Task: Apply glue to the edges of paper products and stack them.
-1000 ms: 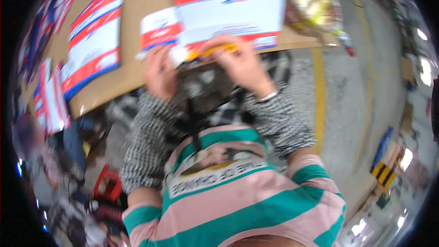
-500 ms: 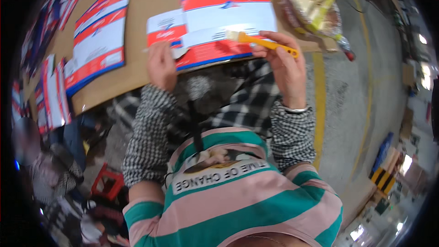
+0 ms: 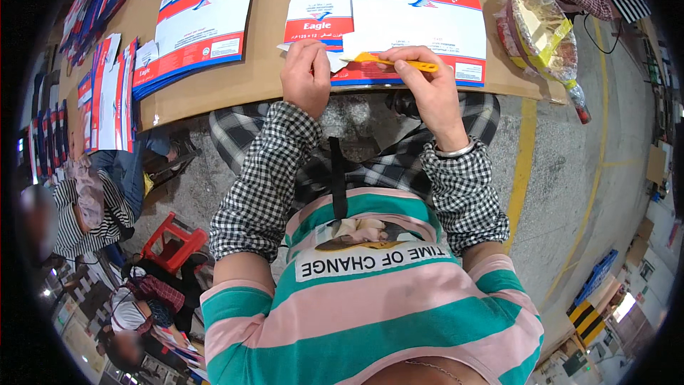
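Note:
My right hand (image 3: 429, 85) grips the handle of a yellow brush (image 3: 402, 63), its pale bristle end pointing left. The bristle end is down at a white flap (image 3: 338, 61) of a flat red, white and blue carton (image 3: 420, 23) lying before me. My left hand (image 3: 307, 77) is closed with fingers pinched at the edge of that flap, beside a smaller printed panel (image 3: 318, 13). The fingertips partly hide what they pinch.
A plastic-wrapped tub (image 3: 534, 28) of pale paste stands at the table's right edge. Stacked flat cartons (image 3: 206, 14) lie to the left, with more bundles (image 3: 110, 93) beyond. A red stool (image 3: 173, 242) and other people (image 3: 96, 199) are at lower left.
My right hand has brought the brush down and left, so its bristles are now near my left fingers. The whole view has shifted, moving the table contents rightward.

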`<act>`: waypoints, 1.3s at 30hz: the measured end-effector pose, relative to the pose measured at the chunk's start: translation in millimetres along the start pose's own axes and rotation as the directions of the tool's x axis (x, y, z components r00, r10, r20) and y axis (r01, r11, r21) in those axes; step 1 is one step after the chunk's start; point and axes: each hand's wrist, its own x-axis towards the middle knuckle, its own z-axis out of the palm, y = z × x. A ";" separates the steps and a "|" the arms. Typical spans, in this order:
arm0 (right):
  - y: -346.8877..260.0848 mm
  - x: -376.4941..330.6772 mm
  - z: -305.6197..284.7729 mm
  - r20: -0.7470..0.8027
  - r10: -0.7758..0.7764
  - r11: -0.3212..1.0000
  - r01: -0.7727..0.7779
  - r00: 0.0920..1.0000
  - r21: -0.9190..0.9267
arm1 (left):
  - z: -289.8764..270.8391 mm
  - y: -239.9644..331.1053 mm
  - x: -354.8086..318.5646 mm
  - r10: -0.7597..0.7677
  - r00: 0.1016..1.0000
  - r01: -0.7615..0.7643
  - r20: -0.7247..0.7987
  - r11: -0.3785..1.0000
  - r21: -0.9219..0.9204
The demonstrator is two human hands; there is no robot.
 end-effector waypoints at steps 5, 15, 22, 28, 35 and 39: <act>-2.3 1.2 -2.1 0.051 0.031 0.999 -0.029 0.998 -0.040 | -0.4 -0.2 0.8 0.040 0.999 -0.039 -0.022 0.999 0.008; -4.6 8.0 -3.1 0.086 0.008 0.995 0.001 0.996 -0.100 | -1.8 -2.9 1.3 0.043 0.999 -0.043 -0.002 0.999 0.003; -8.7 8.5 -4.2 0.116 0.012 0.989 0.005 0.993 -0.145 | -0.7 -4.6 0.8 0.061 0.998 -0.061 -0.034 0.998 0.002; -6.6 12.0 -6.1 0.050 -0.020 0.990 0.027 0.999 -0.135 | -1.4 -2.9 0.1 0.063 0.998 -0.063 -0.026 0.998 -0.005; -6.3 14.6 -8.9 -0.014 -0.003 0.993 0.001 1.000 -0.118 | -1.9 -2.5 -2.0 0.074 0.997 -0.073 -0.031 0.997 0.026; -4.2 17.7 -7.9 0.065 0.101 0.985 -0.091 0.993 -0.144 | -0.8 -3.1 -2.4 0.084 0.996 -0.083 -0.027 0.996 0.042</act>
